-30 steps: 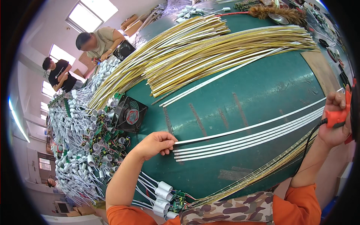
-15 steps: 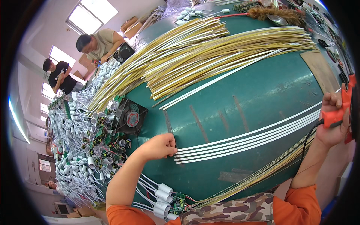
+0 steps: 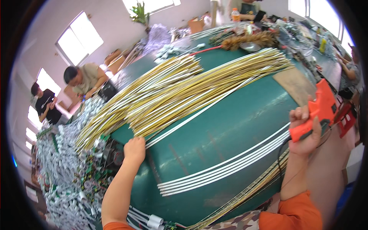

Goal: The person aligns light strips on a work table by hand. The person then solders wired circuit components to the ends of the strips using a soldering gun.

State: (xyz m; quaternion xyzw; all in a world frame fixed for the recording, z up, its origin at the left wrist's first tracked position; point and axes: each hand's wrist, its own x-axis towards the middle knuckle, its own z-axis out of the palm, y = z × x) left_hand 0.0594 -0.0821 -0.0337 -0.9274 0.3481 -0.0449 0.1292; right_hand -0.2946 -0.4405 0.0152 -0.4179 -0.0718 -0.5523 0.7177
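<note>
Evidently plastic, chunky orange tool (image 3: 324, 104)

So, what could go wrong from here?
The thin black cord hanging by the right hand, which grips an orange-red pistol-shaped tool, passes close to the right ends of the long, thin white strips; it might snag and skew them. The left hand is close to a black square fan, so the arm might bump it.

Parallel white strips (image 3: 226, 166), orange tool (image 3: 323, 102)
</note>
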